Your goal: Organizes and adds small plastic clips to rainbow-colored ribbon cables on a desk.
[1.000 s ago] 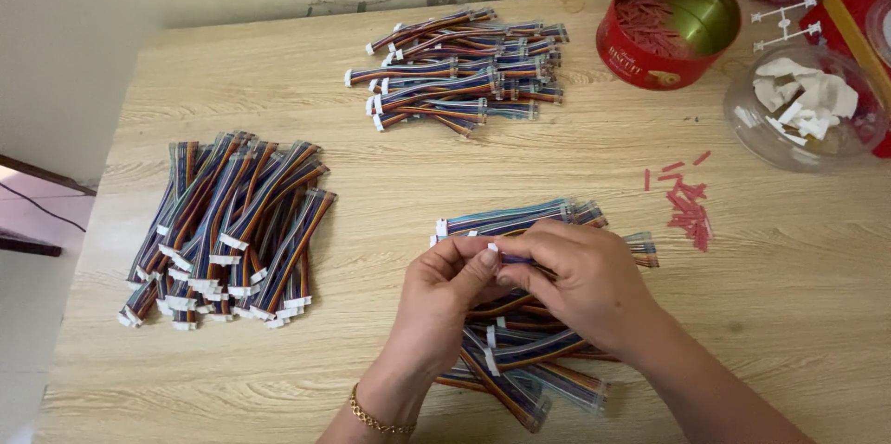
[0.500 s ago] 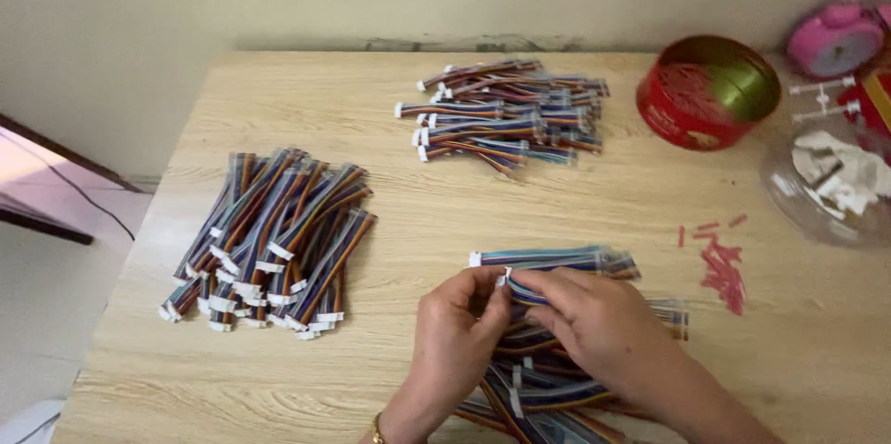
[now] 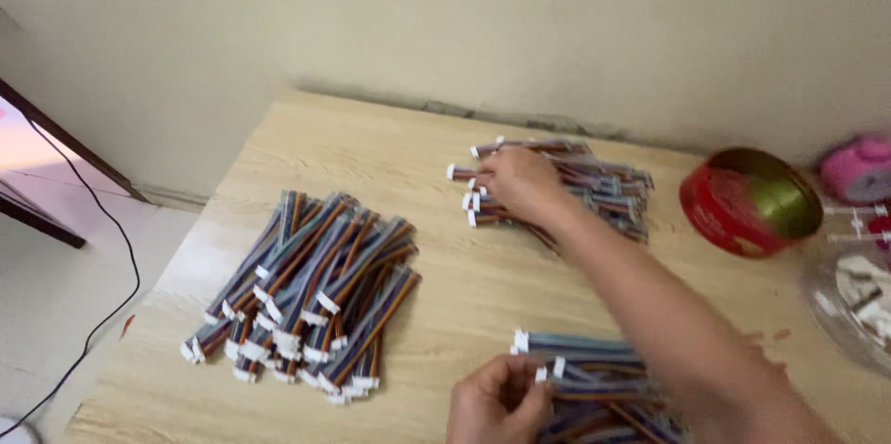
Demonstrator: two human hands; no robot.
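Home workbench: cable bundles [image 3: 306, 300], wooden table [image 3: 371, 147]

Soft, even, warm indoor light gives only faint shadows and no glare, while my right hand [image 3: 522, 186] and forearm smear with motion blur and the right edge goes soft.

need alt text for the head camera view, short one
A person's right hand reaches across a light wooden table onto the far pile of multicoloured ribbon cables, while the left hand rests on a near pile of cables. A larger cable pile lies to the left and a round red tin stands to the right.
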